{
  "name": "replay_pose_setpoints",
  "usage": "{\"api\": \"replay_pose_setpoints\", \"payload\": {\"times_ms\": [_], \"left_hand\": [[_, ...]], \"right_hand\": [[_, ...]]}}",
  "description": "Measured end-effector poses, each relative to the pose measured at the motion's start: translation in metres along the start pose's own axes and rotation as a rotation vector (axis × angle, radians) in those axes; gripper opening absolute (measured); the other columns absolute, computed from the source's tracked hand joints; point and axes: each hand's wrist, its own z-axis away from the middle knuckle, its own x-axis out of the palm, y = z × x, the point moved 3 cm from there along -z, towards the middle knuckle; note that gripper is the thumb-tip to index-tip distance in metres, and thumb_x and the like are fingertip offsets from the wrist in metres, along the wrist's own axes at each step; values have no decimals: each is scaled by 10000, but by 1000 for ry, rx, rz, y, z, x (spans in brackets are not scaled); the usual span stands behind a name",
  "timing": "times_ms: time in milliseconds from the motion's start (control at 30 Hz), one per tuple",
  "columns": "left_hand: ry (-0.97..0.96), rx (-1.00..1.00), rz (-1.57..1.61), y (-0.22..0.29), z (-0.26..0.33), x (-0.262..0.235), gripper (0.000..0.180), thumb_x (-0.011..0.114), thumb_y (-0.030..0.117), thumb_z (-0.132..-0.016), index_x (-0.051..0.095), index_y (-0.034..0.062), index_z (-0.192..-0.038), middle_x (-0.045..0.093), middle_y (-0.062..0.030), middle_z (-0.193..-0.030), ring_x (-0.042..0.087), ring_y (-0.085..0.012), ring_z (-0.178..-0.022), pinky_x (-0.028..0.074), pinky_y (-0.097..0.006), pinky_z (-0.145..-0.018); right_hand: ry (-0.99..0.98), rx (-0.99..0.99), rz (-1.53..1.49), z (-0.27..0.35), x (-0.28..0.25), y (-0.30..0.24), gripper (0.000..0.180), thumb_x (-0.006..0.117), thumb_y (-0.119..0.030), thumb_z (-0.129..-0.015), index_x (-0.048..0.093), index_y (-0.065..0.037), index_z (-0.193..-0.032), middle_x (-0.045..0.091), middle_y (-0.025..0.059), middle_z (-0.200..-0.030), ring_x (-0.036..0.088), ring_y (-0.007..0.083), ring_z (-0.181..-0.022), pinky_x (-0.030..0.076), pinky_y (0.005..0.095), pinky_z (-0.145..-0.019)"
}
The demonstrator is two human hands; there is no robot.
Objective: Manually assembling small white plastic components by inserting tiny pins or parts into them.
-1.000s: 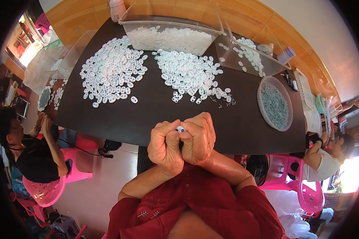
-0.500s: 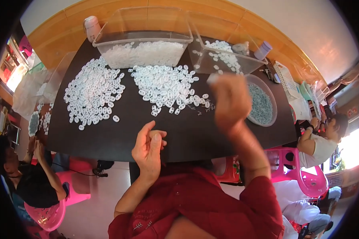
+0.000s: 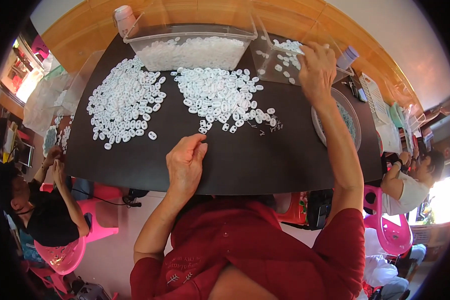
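My left hand (image 3: 186,164) is at the front of the middle pile of white oval plastic pieces (image 3: 215,92), each with two slots. Its fingers are curled together, with the fingertips right by a few pieces (image 3: 203,126) at the pile's near edge; whatever they may hold is hidden. My right hand (image 3: 317,72) reaches over the right clear plastic bin (image 3: 272,72), its fingers apart, with nothing visible in it. White pieces (image 3: 288,46) lie in that bin. Small grey screws (image 3: 272,125) are scattered right of the middle pile.
A larger pile of white pieces (image 3: 125,102) covers the table's left. Behind stands a clear bin (image 3: 192,52) full of them. A round tub (image 3: 357,137) of screws is partly behind my right forearm. A pink bottle (image 3: 124,20) and a purple-capped bottle (image 3: 348,56) stand behind. People sit at both sides.
My right hand has moved away from me, over the right bin, and its fingers have spread; the whitish thing at its fingertips is gone. My left hand has moved forward to the middle pile.
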Motion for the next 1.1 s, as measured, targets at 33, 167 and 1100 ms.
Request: {"api": "replay_pose_setpoints", "payload": {"times_ms": [33,167,1100], "left_hand": [[-24,127,-108,7,-2,4,171,634,10,-804,642,20,-975,595,-78,-743,564,-166,-627,449,-269,-591],[-73,341,-386,26,-11,29,198,648,26,-774,659,76,-966,530,-86,-672,554,-235,-603,439,-322,-546],[-242,461,-787,20,-26,71,90,626,65,-735,555,27,-693,551,-116,-711,596,-280,-682,481,-386,-582]], "right_hand": [[-12,-20,-88,6,-2,-8,141,651,-66,-738,663,-71,-878,627,100,-929,562,286,-862,433,410,-782],[-167,-66,-451,33,-12,-46,109,633,-21,-717,650,-68,-813,616,78,-779,561,288,-750,442,377,-704],[-331,-122,-565,96,-11,-104,152,651,12,-685,516,-59,-690,495,85,-691,470,279,-678,371,386,-611]]}}
